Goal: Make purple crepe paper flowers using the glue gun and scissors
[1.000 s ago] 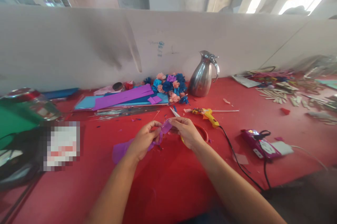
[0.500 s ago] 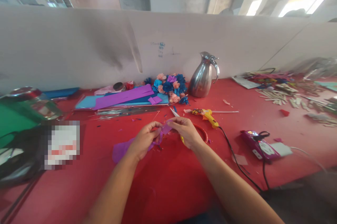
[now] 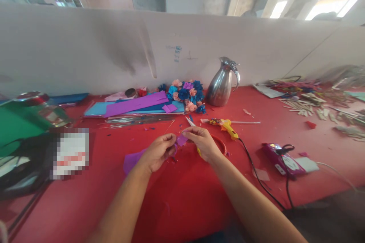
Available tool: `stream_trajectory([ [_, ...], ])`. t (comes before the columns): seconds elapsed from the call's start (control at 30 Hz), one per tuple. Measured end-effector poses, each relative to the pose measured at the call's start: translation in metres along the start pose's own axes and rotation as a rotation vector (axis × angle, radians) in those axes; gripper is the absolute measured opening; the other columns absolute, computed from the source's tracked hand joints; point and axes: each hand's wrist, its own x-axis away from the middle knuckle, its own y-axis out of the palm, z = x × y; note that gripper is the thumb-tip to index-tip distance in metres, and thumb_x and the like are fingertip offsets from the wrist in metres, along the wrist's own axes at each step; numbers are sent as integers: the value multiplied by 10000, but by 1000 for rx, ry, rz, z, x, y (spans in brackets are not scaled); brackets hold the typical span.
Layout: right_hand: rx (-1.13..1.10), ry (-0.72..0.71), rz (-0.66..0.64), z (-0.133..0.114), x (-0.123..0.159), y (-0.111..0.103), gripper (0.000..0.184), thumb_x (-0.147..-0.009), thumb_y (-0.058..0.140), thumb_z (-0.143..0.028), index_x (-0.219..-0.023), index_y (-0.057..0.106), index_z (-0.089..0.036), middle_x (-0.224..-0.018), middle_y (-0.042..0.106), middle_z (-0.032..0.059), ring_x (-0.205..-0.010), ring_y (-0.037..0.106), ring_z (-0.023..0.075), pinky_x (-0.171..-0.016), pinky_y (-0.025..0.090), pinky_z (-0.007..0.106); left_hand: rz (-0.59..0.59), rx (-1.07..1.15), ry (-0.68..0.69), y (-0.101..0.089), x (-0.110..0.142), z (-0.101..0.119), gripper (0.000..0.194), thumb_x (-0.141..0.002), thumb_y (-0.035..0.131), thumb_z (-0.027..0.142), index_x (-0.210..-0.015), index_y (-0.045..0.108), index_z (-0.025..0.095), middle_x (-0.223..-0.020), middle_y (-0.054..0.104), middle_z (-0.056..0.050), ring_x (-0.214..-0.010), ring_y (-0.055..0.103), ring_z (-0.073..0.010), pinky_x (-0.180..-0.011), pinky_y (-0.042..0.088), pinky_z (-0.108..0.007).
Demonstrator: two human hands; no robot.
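Observation:
A small piece of purple crepe paper (image 3: 181, 140) is stretched between my two hands above the red table. My left hand (image 3: 159, 152) pinches its left side, thumb against fingers. On the other side, my right hand (image 3: 203, 142) pinches the upper right edge. A larger purple paper sheet (image 3: 132, 162) lies behind my left wrist, partly covered by it. Scissors (image 3: 190, 122) with yellow handles lie partly beneath my right hand, blades pointing away. Beside that hand a red ring-shaped rim (image 3: 221, 145) shows, mostly hidden.
A yellow glue gun (image 3: 226, 127) lies right of my hands, its cord running to a purple power strip (image 3: 282, 161). Behind are paper flowers (image 3: 186, 94), a steel jug (image 3: 221, 83) and stacked coloured paper (image 3: 137, 105). Wooden sticks (image 3: 299, 106) lie at right, a jar (image 3: 47, 108) at left.
The fingers of my left hand have shifted on the purple paper, and its thumb now lies straighter along the edge. My right hand stays nearly still. The whole view has drifted slightly.

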Motion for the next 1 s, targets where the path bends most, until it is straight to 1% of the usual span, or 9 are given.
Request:
stream_trajectory([
  [0.17, 13, -18, -16, -3, 2, 0, 204, -594, 753, -379, -646, 697, -189, -650, 643, -1, -620, 542, 111, -634, 427, 248, 9, -4, 8, 4, 2, 4, 255, -649, 709, 356, -679, 542, 166, -503, 431, 67, -416, 325, -48, -433, 251, -199],
  [0.27, 16, -19, -16, -2, 2, -1, 205, -605, 746, -377, -649, 692, -184, -643, 640, 0, -615, 540, 112, -632, 420, 252, 28, -41, 51, 4, 1, 2, 228, -652, 697, 341, -665, 556, 162, -495, 431, 64, -421, 332, -49, -432, 248, -196],
  [0.4, 10, -14, 1, -1, 1, -1, 207, -601, 747, -370, -646, 684, -178, -622, 630, -5, -597, 531, 109, -615, 409, 247, 57, -139, 120, 3, -1, -2, 216, -674, 662, 360, -670, 584, 158, -479, 424, 60, -430, 345, -60, -434, 261, -195],
  [0.6, 25, -2, 7, -1, 1, 0, 222, -616, 729, -381, -660, 672, -172, -614, 621, -7, -571, 518, 105, -592, 399, 249, 140, -314, 214, 3, -1, -2, 246, -721, 618, 405, -699, 579, 163, -508, 457, 53, -445, 373, -73, -453, 300, -201],
  [0.77, 43, -7, -25, 3, 0, 0, 198, -597, 731, -347, -645, 666, -166, -601, 623, -10, -564, 523, 106, -589, 402, 249, 153, -455, 271, 2, -1, -2, 275, -753, 584, 438, -720, 580, 165, -561, 502, 38, -496, 422, -93, -496, 346, -209],
  [1.0, 57, -8, -9, 7, -2, -2, 130, -602, 690, -281, -627, 670, -155, -585, 625, -11, -563, 521, 104, -587, 391, 248, 162, -530, 305, 2, 0, -1, 245, -778, 556, 403, -744, 598, 165, -595, 531, 35, -525, 440, -98, -539, 369, -209],
])
